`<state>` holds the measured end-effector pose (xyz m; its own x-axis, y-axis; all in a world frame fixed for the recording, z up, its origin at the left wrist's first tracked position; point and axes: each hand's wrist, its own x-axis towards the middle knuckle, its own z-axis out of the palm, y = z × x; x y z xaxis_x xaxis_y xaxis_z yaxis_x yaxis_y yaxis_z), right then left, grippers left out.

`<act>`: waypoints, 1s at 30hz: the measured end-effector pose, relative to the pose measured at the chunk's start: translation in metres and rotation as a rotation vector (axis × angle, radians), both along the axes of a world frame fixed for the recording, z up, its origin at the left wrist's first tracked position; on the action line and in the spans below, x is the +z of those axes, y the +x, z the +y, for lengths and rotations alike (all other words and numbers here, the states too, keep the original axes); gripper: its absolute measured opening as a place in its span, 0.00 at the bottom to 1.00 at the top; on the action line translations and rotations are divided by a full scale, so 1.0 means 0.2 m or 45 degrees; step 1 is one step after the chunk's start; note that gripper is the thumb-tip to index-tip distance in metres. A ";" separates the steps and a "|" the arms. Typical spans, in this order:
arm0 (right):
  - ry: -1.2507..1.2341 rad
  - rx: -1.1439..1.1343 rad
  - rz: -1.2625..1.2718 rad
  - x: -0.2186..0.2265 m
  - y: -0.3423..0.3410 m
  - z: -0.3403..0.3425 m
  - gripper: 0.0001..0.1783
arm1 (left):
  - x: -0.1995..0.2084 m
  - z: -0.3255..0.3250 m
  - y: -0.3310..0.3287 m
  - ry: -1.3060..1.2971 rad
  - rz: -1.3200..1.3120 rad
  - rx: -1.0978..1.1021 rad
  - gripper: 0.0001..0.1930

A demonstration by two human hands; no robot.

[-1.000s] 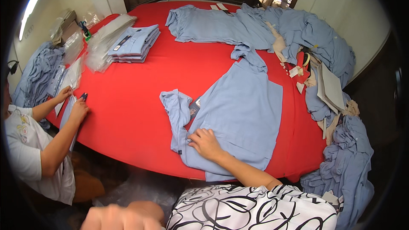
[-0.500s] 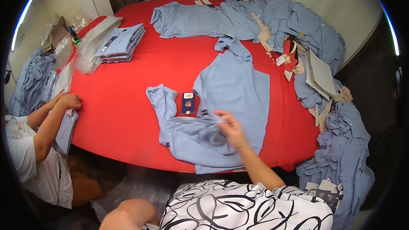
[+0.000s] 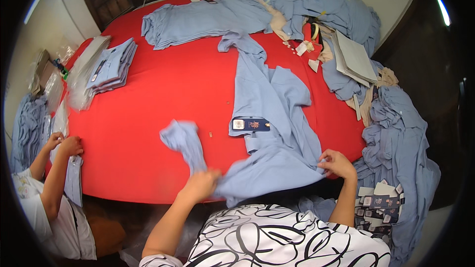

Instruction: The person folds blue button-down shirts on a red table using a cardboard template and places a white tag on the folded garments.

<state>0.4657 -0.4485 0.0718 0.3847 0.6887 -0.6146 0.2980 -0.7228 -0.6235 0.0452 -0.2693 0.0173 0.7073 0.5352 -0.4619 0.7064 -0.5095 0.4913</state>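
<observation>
A light-blue shirt (image 3: 269, 168) lies loosely spread on the red-covered table (image 3: 148, 153), one sleeve reaching away from me and the other out to the left. My left hand (image 3: 202, 186), a little smeared by motion, closes on the near left part of the shirt. At the near right, the fingers of my right hand (image 3: 338, 163) pinch the garment's edge. Between and beyond my hands, a dark-blue hang tag (image 3: 251, 124) with a white label rests across the shirt's fabric.
At far left stand folded shirts (image 3: 114, 66) beside clear plastic bags (image 3: 85, 76). A co-worker's hands (image 3: 67, 144) work there. Flat shirts (image 3: 188, 22) lie at the back; heaped shirts (image 3: 321, 5), a paper stack (image 3: 354, 57) and more tags (image 3: 381, 202) line the right.
My left hand has come into view and onto the shirt; my right hand has moved right to its edge. The shirt has shifted and bunched. The tag, upright on the table before, now lies sideways on it.
</observation>
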 end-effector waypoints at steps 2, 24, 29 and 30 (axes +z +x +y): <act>0.296 0.152 -0.406 -0.07 0.09 0.03 0.20 | 0.06 -0.06 -0.11 -0.426 0.132 -0.392 0.16; 1.211 0.550 0.728 0.30 -0.11 0.04 0.12 | -0.01 0.49 -0.34 -1.099 -2.243 1.025 0.17; 1.537 1.483 0.663 0.96 0.42 -0.02 0.11 | 0.61 0.36 -0.90 0.229 -1.922 0.923 0.23; 1.590 1.454 0.820 0.98 0.52 0.11 0.10 | 0.76 0.49 -0.93 0.485 -1.615 0.881 0.20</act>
<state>0.5695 -0.4268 0.2684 -0.6207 0.5377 0.5706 -0.2235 0.5762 -0.7862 -0.1404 -0.1721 0.1689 0.0827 0.8674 0.4907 0.0715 -0.4963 0.8652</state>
